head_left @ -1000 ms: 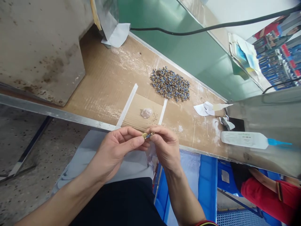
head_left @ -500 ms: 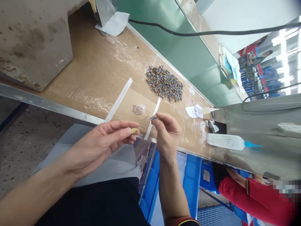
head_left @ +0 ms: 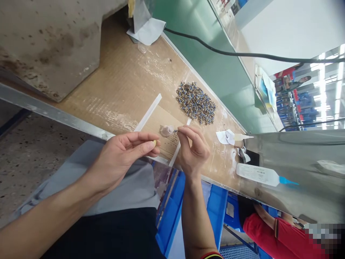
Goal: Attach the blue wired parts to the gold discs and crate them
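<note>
My left hand [head_left: 134,147] pinches a small yellow piece [head_left: 154,142] between thumb and forefinger. In the fingertips of my right hand [head_left: 193,147] is a thin, small dark-blue part [head_left: 175,131]; its exact kind is too small to make out. Its tip is at the edge of a small clear round dish [head_left: 167,131], and I cannot tell whether they touch. Tiny brass-coloured bits [head_left: 174,139] lie scattered beside the dish on a taped-down cardboard sheet [head_left: 157,118]. Behind my right hand is a heap of small blue and brass-coloured parts [head_left: 196,102].
A white bottle with a blue nozzle [head_left: 258,174] lies at the right, near a pale nozzle tip [head_left: 242,137] and white scraps [head_left: 225,137]. A stained machine housing [head_left: 54,46] stands left. A black cable [head_left: 215,50] crosses above. A person in red [head_left: 269,230] sits at lower right.
My right hand has moved slightly up and left, bringing the dark-blue part to the clear dish. My left hand still pinches the yellow piece. The view has shifted slightly.
</note>
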`<state>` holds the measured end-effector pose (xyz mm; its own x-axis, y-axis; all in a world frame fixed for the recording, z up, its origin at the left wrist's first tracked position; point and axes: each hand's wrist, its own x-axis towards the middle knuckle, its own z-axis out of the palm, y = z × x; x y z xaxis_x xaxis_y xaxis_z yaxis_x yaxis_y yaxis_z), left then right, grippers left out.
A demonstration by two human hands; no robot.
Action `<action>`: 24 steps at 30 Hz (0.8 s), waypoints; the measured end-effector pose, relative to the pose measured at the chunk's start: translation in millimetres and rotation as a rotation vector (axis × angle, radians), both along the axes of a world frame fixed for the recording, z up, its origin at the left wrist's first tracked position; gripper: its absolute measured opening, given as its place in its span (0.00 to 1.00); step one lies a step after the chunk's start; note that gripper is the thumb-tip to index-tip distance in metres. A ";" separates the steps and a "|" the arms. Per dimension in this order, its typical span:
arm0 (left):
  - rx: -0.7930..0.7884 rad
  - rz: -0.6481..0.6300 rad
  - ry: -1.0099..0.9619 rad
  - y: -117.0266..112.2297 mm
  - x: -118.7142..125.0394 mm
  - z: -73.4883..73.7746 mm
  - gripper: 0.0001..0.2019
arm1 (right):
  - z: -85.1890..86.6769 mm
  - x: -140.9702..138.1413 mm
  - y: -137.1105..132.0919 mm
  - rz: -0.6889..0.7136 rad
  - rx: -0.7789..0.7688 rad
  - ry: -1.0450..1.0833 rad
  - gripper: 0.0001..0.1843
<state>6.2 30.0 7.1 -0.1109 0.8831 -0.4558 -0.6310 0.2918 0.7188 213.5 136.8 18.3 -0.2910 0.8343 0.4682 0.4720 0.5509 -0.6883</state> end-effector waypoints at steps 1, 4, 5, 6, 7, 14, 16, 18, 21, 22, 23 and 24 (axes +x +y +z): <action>-0.002 -0.003 -0.001 -0.3 0.0 0.4 0.15 | -1.2 -0.4 0.4 0.002 0.003 -0.012 0.08; -0.001 -0.011 -0.021 -0.8 -0.9 2.8 0.14 | -3.3 -1.6 1.4 0.012 0.000 -0.016 0.08; 0.000 -0.013 -0.027 -0.7 -1.2 3.7 0.14 | -3.5 -2.0 1.6 0.016 0.002 -0.013 0.09; 0.000 -0.015 -0.030 -0.5 -1.3 4.6 0.14 | -3.4 -2.2 1.6 0.020 0.006 -0.012 0.09; -0.001 -0.016 -0.032 -0.1 -1.2 5.3 0.14 | -3.2 -2.3 1.6 0.024 0.008 -0.013 0.10; -0.014 -0.010 -0.027 0.9 -0.1 3.7 0.15 | -1.7 -3.0 -0.1 0.023 0.001 -0.058 0.10; -0.015 -0.010 -0.026 -0.1 -0.8 3.0 0.15 | -1.3 -4.3 -0.6 0.026 0.040 -0.060 0.11; -0.015 -0.017 -0.028 -1.0 -1.6 3.0 0.15 | -0.4 -5.9 -0.7 0.024 0.083 -0.064 0.12; -0.010 -0.032 -0.039 -1.5 -2.0 3.2 0.14 | 2.1 -7.7 -0.6 -0.005 0.163 -0.076 0.10; -0.006 -0.037 -0.043 -1.5 -1.9 3.0 0.14 | 3.1 -8.1 -0.7 -0.021 0.184 -0.082 0.10; -0.002 -0.040 -0.045 -1.4 -1.6 2.6 0.13 | 4.1 -8.3 -0.9 -0.039 0.196 -0.089 0.09; 0.000 -0.041 -0.045 -1.3 -1.4 2.1 0.13 | 4.9 -8.5 -1.3 -0.058 0.200 -0.097 0.09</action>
<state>4.8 28.7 9.2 -0.0536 0.8867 -0.4592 -0.6503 0.3179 0.6899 205.0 135.5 23.1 -0.2969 0.7447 0.5977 0.5659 0.6414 -0.5180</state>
